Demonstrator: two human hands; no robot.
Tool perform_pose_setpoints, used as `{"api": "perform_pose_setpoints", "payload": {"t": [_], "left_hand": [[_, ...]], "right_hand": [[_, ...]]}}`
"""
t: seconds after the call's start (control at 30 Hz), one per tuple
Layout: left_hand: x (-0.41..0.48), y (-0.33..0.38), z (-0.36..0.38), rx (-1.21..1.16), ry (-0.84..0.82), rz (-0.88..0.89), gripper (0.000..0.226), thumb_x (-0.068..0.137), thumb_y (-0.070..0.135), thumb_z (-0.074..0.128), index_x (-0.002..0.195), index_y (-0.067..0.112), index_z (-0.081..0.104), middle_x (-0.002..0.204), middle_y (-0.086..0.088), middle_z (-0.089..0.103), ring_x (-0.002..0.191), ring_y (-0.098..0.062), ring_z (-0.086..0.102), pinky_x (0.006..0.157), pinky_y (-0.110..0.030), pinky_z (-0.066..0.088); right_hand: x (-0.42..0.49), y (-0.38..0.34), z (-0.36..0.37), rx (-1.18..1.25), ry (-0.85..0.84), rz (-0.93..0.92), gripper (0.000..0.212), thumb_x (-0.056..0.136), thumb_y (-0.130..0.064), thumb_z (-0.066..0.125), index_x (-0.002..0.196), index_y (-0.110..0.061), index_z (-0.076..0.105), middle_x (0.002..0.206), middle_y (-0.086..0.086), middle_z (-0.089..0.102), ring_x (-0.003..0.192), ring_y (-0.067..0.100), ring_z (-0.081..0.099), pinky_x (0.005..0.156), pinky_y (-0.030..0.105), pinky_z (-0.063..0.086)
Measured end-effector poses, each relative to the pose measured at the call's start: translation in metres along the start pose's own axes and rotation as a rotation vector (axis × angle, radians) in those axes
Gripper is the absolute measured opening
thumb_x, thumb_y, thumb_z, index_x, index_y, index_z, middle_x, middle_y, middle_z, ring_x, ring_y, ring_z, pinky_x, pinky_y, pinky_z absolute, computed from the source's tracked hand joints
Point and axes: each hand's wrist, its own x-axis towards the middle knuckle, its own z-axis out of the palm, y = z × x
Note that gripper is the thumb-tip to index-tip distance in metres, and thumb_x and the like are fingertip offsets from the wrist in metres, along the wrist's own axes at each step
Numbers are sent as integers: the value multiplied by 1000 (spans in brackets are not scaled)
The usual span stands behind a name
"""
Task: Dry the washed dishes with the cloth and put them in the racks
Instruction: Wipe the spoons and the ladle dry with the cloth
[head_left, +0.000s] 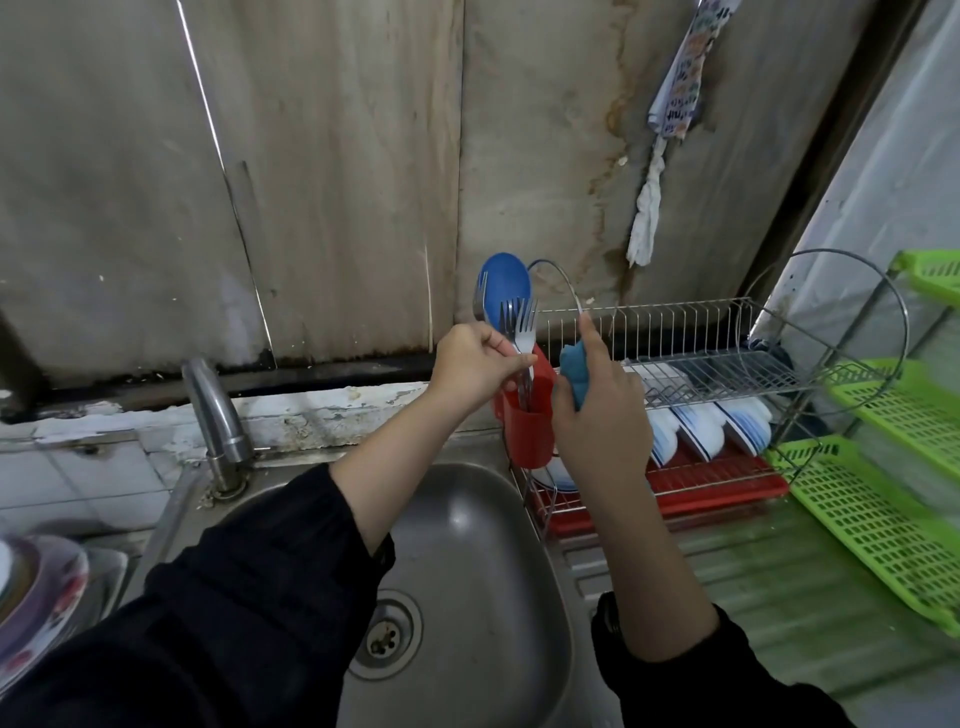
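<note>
My left hand (475, 366) pinches a fork (524, 338) by its handle, the handle reaching down into a red cutlery holder (527, 431) on the left end of the wire dish rack (691, 358). More forks and a blue spoon (505, 283) stand in the holder. My right hand (597, 410) grips a blue cloth (574, 371), its forefinger raised against the rack's wire hoop. White bowls with blue rims (701, 431) sit in the rack's lower tier over a red drip tray (727, 486).
A steel sink (467, 545) with its drain lies below my arms, the tap (215, 410) at its left. Patterned plates (36, 597) are stacked at far left. A green plastic shelf rack (878, 499) stands at right. A cloth (680, 73) hangs on the wall.
</note>
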Motion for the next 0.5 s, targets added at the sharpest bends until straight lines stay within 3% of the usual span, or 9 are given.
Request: {"api": "perform_pose_setpoints", "payload": {"t": [0.13, 0.27, 0.33, 0.4, 0.5], "left_hand": [[-21, -3, -15, 85, -6, 79, 16, 82, 17, 77, 76, 17, 63, 63, -1, 66, 61, -9, 64, 55, -17, 46], [-52, -11, -35, -6, -90, 88, 8, 86, 18, 73, 85, 23, 68, 66, 1, 67, 65, -7, 64, 64, -23, 49], [-71, -14, -45, -29, -141, 77, 15, 88, 16, 70, 88, 30, 67, 71, 2, 68, 71, -9, 63, 72, -29, 51], [-91, -17, -56, -74, -210, 60, 19, 89, 12, 67, 93, 31, 67, 78, 3, 70, 77, -7, 63, 72, -27, 52], [-116, -24, -74, -211, -220, 11, 18, 94, 3, 58, 100, 16, 68, 87, 1, 72, 79, -3, 66, 69, -19, 53]], "right_hand": [[-8, -4, -5, 84, 43, -8, 61, 96, -27, 58, 151, -33, 32, 113, -1, 52, 106, 16, 41, 72, 30, 35], [-30, -20, -7, 434, 194, 2, 59, 92, -17, 66, 144, -19, 41, 127, -6, 41, 116, 10, 43, 92, 28, 44], [-41, -32, -6, 568, 214, 21, 54, 90, -17, 68, 138, -17, 44, 129, -4, 43, 115, 14, 48, 93, 34, 50], [-51, -46, -1, 714, 149, 72, 47, 87, -28, 68, 129, -28, 47, 125, -3, 48, 113, 18, 53, 91, 42, 53], [-64, -70, 8, 958, -65, 183, 46, 83, -41, 66, 127, -35, 52, 129, 1, 54, 119, 17, 56, 99, 41, 51]]}}
